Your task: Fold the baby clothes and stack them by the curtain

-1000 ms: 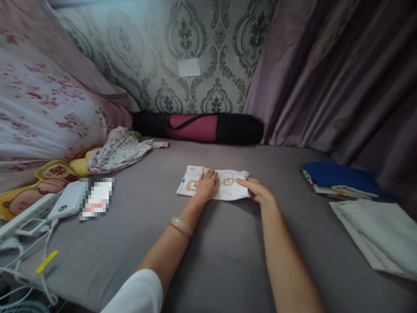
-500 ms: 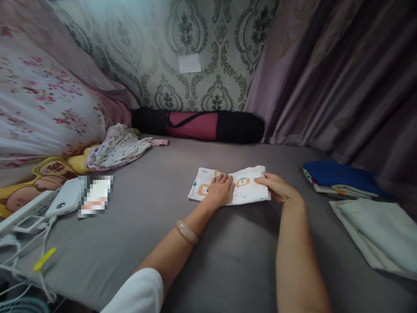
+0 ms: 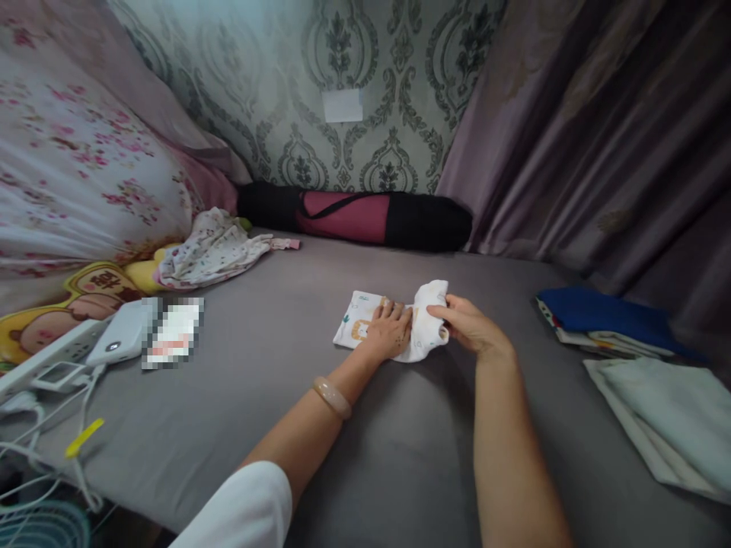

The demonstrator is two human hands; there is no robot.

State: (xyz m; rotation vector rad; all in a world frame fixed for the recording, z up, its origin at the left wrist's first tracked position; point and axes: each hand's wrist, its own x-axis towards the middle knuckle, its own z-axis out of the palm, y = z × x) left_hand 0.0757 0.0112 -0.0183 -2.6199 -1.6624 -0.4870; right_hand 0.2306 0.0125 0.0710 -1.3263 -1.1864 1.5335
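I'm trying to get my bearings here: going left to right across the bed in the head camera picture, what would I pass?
Power strip → white power bank → left hand pressing the small printed cloth → right hand lifting the cloth's end → blue folded cloth → pale folded cloth.

A small cloth lies mid-bed. Behind it, a rolled mat sits against the wall. A crumpled garment lies left, a power bank nearer left, folded stacks right.
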